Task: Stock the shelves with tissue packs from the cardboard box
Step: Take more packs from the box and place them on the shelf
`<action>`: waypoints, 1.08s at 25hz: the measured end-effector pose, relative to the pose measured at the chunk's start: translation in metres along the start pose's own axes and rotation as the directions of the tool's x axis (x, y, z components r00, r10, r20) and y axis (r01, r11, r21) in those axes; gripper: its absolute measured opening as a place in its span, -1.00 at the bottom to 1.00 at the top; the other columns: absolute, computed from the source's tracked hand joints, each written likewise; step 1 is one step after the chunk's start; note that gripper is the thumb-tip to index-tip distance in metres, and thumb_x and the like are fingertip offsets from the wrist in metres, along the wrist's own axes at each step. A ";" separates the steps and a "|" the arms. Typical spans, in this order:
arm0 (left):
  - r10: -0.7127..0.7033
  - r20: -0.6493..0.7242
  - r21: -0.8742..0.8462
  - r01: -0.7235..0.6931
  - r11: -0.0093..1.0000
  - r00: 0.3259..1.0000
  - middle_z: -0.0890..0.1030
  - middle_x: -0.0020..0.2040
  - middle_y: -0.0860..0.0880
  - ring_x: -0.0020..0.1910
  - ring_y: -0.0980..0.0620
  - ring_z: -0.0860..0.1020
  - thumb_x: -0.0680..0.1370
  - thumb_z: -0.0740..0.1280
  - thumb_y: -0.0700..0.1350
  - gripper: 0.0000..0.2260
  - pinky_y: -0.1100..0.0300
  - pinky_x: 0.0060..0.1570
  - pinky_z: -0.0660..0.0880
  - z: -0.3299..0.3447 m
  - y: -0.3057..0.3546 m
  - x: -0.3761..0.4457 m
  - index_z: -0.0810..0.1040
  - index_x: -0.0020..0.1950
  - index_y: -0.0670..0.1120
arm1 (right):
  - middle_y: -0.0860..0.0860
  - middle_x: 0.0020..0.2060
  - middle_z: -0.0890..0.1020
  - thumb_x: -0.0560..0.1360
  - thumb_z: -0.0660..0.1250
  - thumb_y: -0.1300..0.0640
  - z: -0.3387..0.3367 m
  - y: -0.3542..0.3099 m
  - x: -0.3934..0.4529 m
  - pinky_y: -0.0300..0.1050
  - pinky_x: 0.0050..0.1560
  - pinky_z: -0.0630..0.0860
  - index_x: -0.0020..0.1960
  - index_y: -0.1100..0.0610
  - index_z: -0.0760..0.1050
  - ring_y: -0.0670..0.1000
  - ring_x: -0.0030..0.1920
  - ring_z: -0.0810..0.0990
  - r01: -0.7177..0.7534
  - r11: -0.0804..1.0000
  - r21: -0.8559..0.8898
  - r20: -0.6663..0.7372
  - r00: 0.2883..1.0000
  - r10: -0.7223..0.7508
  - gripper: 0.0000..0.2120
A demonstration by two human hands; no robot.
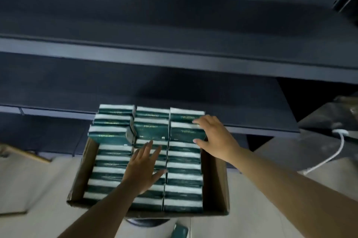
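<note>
Green rectangular tissue packs (151, 128) fill the brown cardboard box (215, 179).

Cardboard box (215, 179): brown corrugated paperboard, matt; tissue packs (184, 170): dark green wrap with a slight plastic sheen, white bands showing. Shelves (174, 57): dark painted metal, smooth, matt; cable (329, 158): white smooth plastic.

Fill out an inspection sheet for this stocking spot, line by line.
Surface: pale floor under the box.
Job's things: cardboard box full of green tissue packs in three rows; dark shelves, no packs seen on them.
Clutter: green item on the floor by the box.
Hands: left hand flat over the middle row; right hand with fingers on a raised pack.
Cables: white cable at right.
Surroundings: dim, blurred.
</note>
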State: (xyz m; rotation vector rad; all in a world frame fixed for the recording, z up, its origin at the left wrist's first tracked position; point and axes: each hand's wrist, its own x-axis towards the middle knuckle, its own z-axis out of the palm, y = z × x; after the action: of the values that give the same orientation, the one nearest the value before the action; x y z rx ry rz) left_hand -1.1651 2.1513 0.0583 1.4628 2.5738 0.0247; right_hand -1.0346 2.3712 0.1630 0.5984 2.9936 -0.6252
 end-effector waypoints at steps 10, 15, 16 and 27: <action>-0.001 0.019 0.049 0.000 0.999 1.000 0.17 0.50 -0.21 0.46 -0.15 0.13 0.54 -0.28 0.37 -0.27 -0.09 0.36 0.16 0.047 -0.005 -0.001 0.10 0.52 -0.07 | 0.04 0.12 0.52 0.47 0.36 0.29 0.041 0.018 0.010 -0.29 0.21 0.15 0.22 0.13 0.45 0.06 0.23 0.40 -0.020 0.999 0.038 -0.106 0.994 0.024 -0.66; 0.045 0.022 0.018 -0.045 0.999 0.999 0.38 0.41 -0.19 0.38 -0.18 0.38 0.48 -0.34 0.41 -0.12 -0.07 0.28 0.36 0.013 -0.002 0.002 0.37 0.43 -0.12 | 0.05 0.11 0.53 0.47 0.33 0.33 0.018 0.005 0.003 -0.11 0.23 0.33 0.22 0.14 0.46 0.07 0.18 0.45 -0.013 0.997 0.081 -0.123 0.992 0.023 -0.67; 0.076 -0.028 0.004 -0.076 0.997 0.997 0.55 0.24 -0.16 0.20 -0.16 0.54 0.53 -0.25 0.38 -0.19 -0.04 0.12 0.50 0.003 -0.001 0.003 0.53 0.28 -0.13 | 0.04 0.12 0.52 0.49 0.32 0.32 0.009 0.001 0.001 -0.10 0.22 0.35 0.22 0.13 0.45 0.06 0.17 0.45 -0.010 0.996 0.087 -0.124 0.992 0.021 -0.67; 0.109 -0.641 0.014 -0.130 0.991 0.760 0.57 -0.04 -0.09 -0.10 -0.09 0.56 0.33 0.26 0.36 -0.27 0.08 -0.14 0.55 -0.250 0.040 0.035 0.51 0.19 -0.23 | -0.07 0.17 0.48 0.53 0.27 0.25 -0.207 -0.084 -0.034 -0.35 0.01 0.28 0.26 0.06 0.40 -0.23 -0.11 0.38 0.121 0.992 -0.040 -0.328 0.936 -0.128 -0.68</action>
State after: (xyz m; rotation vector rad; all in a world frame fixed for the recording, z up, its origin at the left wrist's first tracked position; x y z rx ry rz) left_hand -1.1899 2.2205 0.3031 1.8576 2.9423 0.7050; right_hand -1.0236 2.3682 0.3889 0.5666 3.3703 -0.5502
